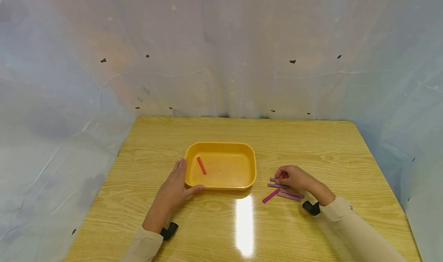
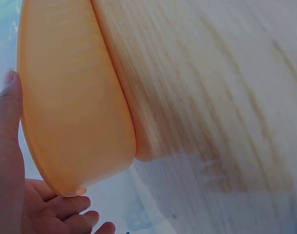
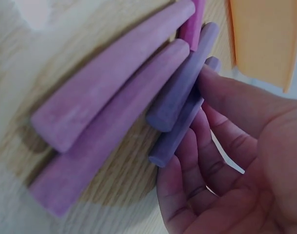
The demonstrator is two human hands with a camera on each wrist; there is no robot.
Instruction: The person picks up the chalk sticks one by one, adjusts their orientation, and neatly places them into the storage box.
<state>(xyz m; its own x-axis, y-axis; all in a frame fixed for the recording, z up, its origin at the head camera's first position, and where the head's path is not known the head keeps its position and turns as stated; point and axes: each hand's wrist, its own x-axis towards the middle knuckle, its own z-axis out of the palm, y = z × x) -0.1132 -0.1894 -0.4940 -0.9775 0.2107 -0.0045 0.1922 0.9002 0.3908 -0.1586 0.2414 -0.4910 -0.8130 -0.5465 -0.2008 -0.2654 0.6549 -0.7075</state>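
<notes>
While the thumb and fingers of the right hand [image 1: 292, 176] close in a pinch on one violet stick [image 3: 185, 119], that stick lies right of centre in the head view, partly covered by the hand. In the right wrist view the thumb meets its upper end and the other fingers curl against its side. A second violet stick [image 3: 182, 83] lies just beside it. Further left in that view are two mauve sticks [image 3: 114, 73], nearly parallel, and a magenta stick [image 3: 191, 29] shows at the top; in the head view the magenta one slants at the lower left of this group.

Left of the sticks, near the centre of the head view, stands a yellow tray [image 1: 221, 187]. A red stick [image 1: 201, 166] lies inside it, tilted, in its left half. The left hand [image 1: 173, 187] rests at the tray's lower-left corner, thumb out along the near rim, the other fingers extended against the left end, the hand spread rather than clenched.

Both stand on a wood-grain bench [image 1: 304, 139], with a bright reflection below the tray. Beige sleeves [image 1: 360, 231] and black wrist devices [image 1: 311, 208] show near the wrists. Pale sheeting [image 1: 221, 54] with dark spots fills the upper frame and both sides.
</notes>
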